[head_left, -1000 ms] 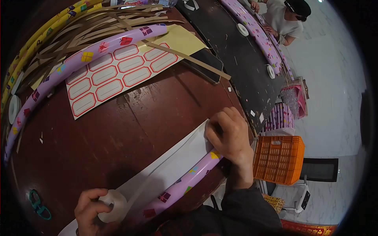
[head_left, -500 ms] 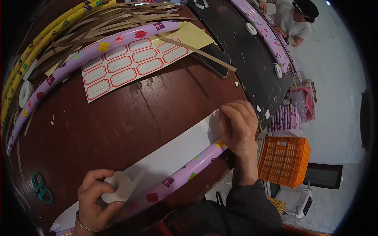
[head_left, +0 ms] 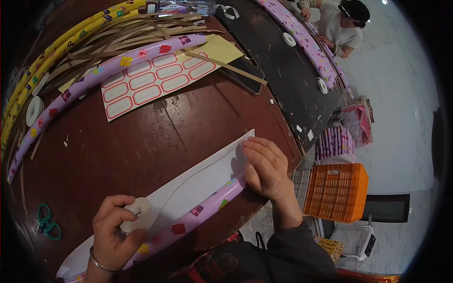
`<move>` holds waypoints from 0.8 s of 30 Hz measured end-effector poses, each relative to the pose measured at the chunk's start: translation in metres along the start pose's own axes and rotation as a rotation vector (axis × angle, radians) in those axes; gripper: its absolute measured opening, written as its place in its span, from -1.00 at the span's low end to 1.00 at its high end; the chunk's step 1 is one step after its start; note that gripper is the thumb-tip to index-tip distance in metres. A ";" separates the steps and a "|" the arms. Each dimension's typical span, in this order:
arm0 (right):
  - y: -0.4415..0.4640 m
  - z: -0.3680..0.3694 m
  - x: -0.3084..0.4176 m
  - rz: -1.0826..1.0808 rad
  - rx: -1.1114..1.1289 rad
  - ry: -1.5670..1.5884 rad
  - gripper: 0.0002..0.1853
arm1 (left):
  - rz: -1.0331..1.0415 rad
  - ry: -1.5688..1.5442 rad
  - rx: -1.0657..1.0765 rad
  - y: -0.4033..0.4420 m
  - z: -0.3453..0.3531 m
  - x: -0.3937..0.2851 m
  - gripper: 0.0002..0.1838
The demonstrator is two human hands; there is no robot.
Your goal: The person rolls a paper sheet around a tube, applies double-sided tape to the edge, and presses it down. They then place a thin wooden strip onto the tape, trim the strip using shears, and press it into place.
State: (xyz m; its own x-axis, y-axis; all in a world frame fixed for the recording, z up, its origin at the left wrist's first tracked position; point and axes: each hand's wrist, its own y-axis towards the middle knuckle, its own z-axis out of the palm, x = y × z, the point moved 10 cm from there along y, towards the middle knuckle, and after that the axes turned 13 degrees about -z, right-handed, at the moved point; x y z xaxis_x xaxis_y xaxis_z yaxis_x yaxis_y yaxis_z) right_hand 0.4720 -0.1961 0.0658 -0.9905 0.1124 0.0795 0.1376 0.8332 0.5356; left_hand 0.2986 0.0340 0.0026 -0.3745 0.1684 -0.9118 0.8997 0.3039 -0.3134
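My left hand (head_left: 115, 231) grips a roll of white tape (head_left: 141, 214) at the lower left, fingers and thumb around it. From the roll a thin tape strip (head_left: 188, 180) curves up to my right hand (head_left: 266, 165), whose fingers are pressed together at its end; the fingertips are partly hidden. Under both hands lies a partly rolled sheet of wrapping paper, its white inner side (head_left: 200, 177) facing up and its purple gift-patterned roll (head_left: 203, 212) along the near edge. My right hand rests at the paper's right end.
Green scissors (head_left: 48, 221) lie at left. Beyond are a purple roll (head_left: 125, 61), a label sheet (head_left: 141, 87), brown strips (head_left: 108, 35), yellow rolls (head_left: 71, 37) and another tape roll (head_left: 34, 111). A co-worker (head_left: 342, 26) handles paper at a black table (head_left: 278, 66). An orange crate (head_left: 335, 193) stands right.
My right hand has come left and slightly down to the paper's end. The tape strip now bows in a thin curve between my hands. The whole view has shifted a little.
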 end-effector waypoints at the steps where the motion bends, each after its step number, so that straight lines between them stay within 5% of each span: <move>1: 0.001 0.005 0.001 0.003 0.044 0.049 -0.67 | 0.001 0.000 -0.003 0.000 0.000 0.000 -0.72; 12: -0.012 0.026 -0.009 0.134 0.271 0.073 -0.58 | 0.142 0.143 -0.043 -0.005 -0.005 -0.009 -0.60; 24: -0.012 0.030 -0.009 0.140 0.317 0.062 -0.59 | 0.032 0.366 -0.026 -0.020 -0.024 -0.015 -0.61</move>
State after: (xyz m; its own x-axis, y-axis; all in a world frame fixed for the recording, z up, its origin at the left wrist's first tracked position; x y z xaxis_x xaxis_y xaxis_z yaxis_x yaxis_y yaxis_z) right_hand 0.4793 -0.1911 0.0337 -0.9585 0.2125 0.1903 0.2538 0.9398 0.2290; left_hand 0.2806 0.0478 0.0285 -0.4057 0.5008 -0.7646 0.9081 0.3161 -0.2747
